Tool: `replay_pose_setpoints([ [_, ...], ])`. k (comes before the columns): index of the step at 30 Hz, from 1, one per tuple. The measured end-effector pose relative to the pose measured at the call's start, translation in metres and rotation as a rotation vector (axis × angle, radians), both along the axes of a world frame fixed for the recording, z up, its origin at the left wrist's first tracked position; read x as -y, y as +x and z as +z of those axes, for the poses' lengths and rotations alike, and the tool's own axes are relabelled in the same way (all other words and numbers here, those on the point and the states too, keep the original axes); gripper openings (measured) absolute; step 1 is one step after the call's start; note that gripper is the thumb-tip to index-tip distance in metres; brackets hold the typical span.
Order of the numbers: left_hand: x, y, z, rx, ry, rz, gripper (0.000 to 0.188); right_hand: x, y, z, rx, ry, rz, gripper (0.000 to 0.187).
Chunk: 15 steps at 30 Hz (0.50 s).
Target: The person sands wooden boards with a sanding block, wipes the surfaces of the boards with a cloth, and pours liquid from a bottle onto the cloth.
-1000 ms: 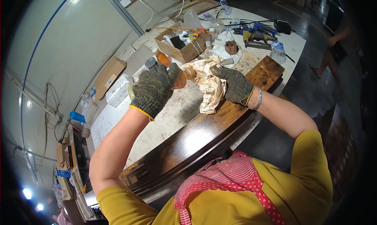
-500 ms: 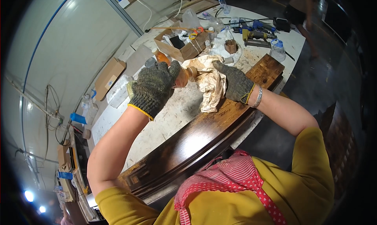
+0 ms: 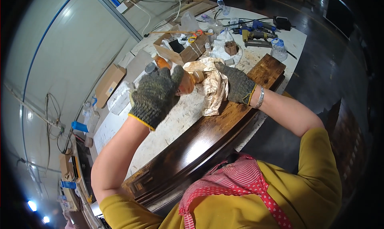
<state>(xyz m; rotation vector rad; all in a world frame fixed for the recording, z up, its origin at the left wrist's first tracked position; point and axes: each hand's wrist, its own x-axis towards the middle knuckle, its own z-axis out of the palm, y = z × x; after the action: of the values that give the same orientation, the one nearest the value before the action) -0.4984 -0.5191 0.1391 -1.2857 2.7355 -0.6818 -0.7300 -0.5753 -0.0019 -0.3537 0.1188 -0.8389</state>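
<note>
My left hand (image 3: 156,95), in a dark knitted glove with a yellow cuff, is wrapped round a plastic bottle (image 3: 187,83) of orange-brown liquid. The bottle is tipped on its side, its neck against a stained, crumpled cloth (image 3: 214,85). In my right hand (image 3: 239,83), gloved alike, the cloth is gripped by its right side and hangs down over the wood. Beneath it lies a long dark-brown wooden moulding (image 3: 204,135), glossy in the middle, with carved detail at its near left end. Whether liquid is running out, I cannot make out.
On the white worktable (image 3: 168,133) stand an open cardboard box (image 3: 182,49) of odds and ends, an orange bottle (image 3: 161,61), nail guns (image 3: 256,36) with hoses, and a clear bottle (image 3: 279,50). A flattened cardboard piece (image 3: 111,86) leans by the left wall.
Both hands keep their hold on the bottle and cloth, close together. The bottle's neck has shifted slightly into the cloth. The whole view has moved a little.
</note>
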Motion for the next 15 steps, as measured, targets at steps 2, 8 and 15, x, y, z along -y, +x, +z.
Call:
replay_pose_setpoints([
  [2, -0.006, 0.003, -0.002, -0.009, 0.027, 0.008, 0.066, 0.001, -0.002, 0.004, 0.001, 0.002, 0.001, 0.04],
  [8, -0.004, 0.009, -0.017, -0.031, 0.067, 0.054, 0.07, 0.005, -0.005, -0.004, -0.094, -0.001, -0.011, 0.045],
  [15, 0.062, 0.03, -0.099, -0.746, 0.368, 0.182, 0.078, 0.015, -0.022, -0.003, -0.086, -0.385, -0.058, 0.042],
])
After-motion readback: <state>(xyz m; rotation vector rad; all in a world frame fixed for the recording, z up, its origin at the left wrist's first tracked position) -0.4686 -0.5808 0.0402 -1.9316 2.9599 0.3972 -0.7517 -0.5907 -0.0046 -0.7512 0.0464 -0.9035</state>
